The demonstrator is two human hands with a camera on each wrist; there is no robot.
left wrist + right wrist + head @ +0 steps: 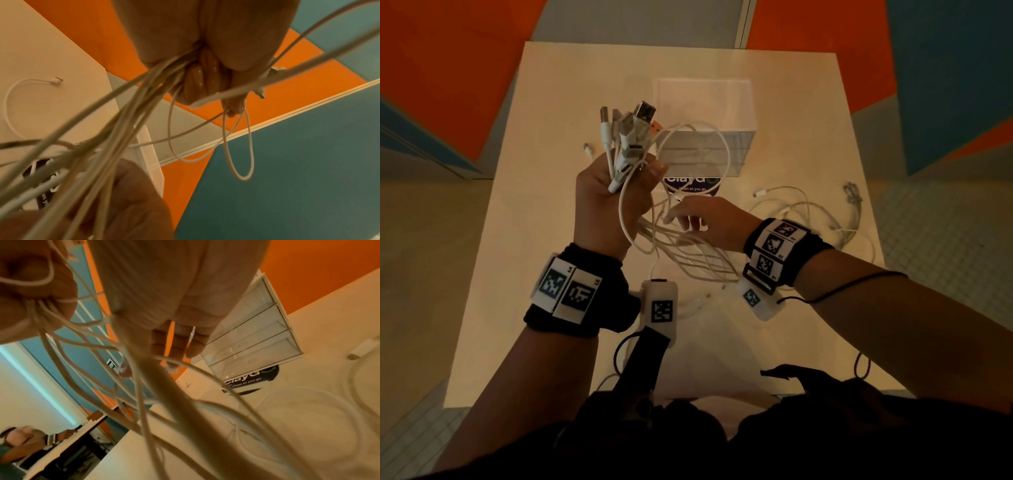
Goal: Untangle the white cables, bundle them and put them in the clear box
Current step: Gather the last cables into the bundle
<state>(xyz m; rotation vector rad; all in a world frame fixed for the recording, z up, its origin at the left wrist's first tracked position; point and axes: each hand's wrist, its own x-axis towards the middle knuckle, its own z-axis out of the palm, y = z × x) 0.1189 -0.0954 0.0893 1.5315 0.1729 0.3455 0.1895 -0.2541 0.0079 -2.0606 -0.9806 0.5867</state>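
Observation:
My left hand is raised above the table and grips a bunch of white cable ends, their plugs pointing up. From that fist the strands hang down in loops toward the table. My right hand sits just right of and below it, fingers straight and spread among the hanging strands, gripping nothing that I can see. The clear box stands behind both hands at the table's middle back, with a cable loop hanging in front of it. It appears as stacked clear compartments in the right wrist view.
More white cable lies loose on the table to the right, with a grey cable near the right edge. One loose plug lies left of the box. A dark sticker sits before the box. Another person is at a far table.

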